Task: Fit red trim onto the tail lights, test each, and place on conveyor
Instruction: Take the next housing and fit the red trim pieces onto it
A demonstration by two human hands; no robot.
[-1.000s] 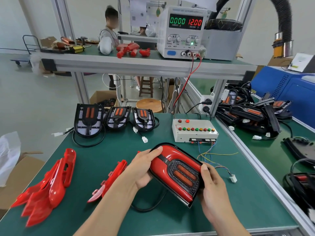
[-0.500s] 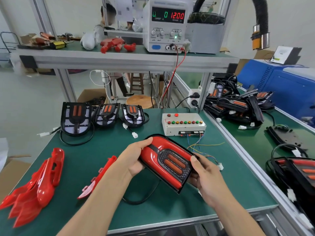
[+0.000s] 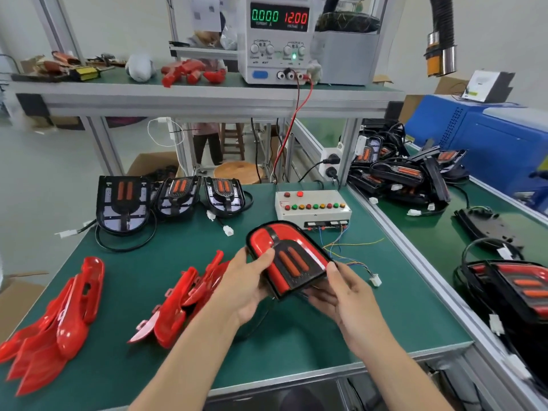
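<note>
Head view: both hands grasp a tail light [image 3: 286,258] with red trim above the green table [image 3: 184,250]; left hand [image 3: 247,284] grips its left edge, right hand [image 3: 345,295] its lower right corner. Loose red trims [image 3: 184,304] lie just left of the grip.

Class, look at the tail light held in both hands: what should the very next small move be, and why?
Probably plug it in for testing. The left hand and right hand hold the tail light with its red trim already on, the tester's loose white plug lies just right of it, and the power supply reads zero current, so nothing is drawing power yet.
</note>
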